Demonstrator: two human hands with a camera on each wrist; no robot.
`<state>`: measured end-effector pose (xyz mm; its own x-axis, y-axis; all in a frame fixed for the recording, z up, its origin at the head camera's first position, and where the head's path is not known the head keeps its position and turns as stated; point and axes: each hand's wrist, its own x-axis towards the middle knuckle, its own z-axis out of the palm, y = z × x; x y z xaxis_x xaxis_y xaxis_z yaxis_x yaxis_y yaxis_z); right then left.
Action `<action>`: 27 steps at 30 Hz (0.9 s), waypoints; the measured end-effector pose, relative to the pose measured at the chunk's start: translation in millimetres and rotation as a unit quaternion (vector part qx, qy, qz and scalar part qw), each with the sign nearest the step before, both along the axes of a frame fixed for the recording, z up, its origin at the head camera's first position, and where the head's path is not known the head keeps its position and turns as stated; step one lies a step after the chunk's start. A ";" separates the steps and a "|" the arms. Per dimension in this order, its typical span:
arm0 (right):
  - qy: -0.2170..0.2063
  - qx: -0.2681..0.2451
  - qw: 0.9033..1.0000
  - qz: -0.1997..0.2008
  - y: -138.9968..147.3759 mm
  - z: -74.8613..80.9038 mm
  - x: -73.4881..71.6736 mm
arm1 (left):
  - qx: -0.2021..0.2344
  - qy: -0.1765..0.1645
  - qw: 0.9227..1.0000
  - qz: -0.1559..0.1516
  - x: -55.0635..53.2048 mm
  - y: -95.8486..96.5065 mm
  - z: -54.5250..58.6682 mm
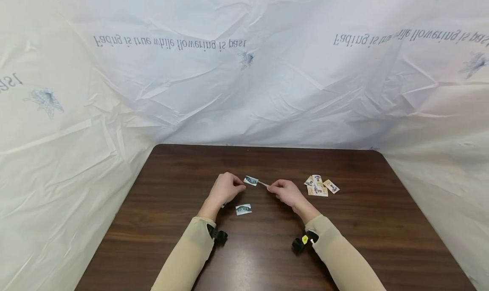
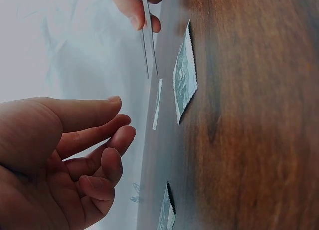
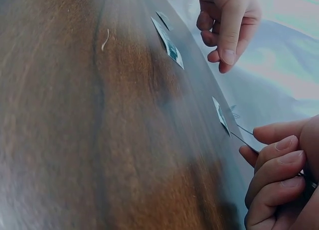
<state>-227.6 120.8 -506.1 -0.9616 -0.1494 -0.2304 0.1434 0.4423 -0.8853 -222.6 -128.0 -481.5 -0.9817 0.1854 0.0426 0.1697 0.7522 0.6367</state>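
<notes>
My right hand [image 1: 286, 192] holds metal tweezers [image 2: 145, 41], pinched between thumb and fingers. Their two tips stand apart in the left wrist view, close to the near end of a green-and-white stamp [image 1: 251, 180]; whether they touch it I cannot tell. On that stamp's other side is my left hand [image 1: 226, 188], fingers loosely bent and holding nothing. A second green stamp [image 1: 243, 209] lies flat on the table between the forearms. Another green stamp [image 2: 167, 210] shows partly; in the head view my left wrist mostly hides it.
Several orange-and-white stamps [image 1: 317, 191] lie in an overlapping group to the right of my right hand. The dark wooden table [image 1: 183, 163] ends at the back against white printed sheeting [image 1: 229, 104], which also hangs on both sides.
</notes>
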 end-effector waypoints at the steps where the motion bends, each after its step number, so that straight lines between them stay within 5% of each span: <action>1: 0.000 0.000 1.000 0.000 0.4 0.4 0.5 | 0.001 0.001 1.000 -0.002 0.3 -0.2 0.0; 12: -0.006 -0.002 1.000 0.014 4.4 6.5 6.1 | 0.003 0.007 1.000 -0.010 1.6 0.0 -2.3; 27: -0.012 -0.001 0.999 0.033 7.5 3.2 9.7 | -0.052 0.006 0.998 -0.042 8.4 -0.5 2.6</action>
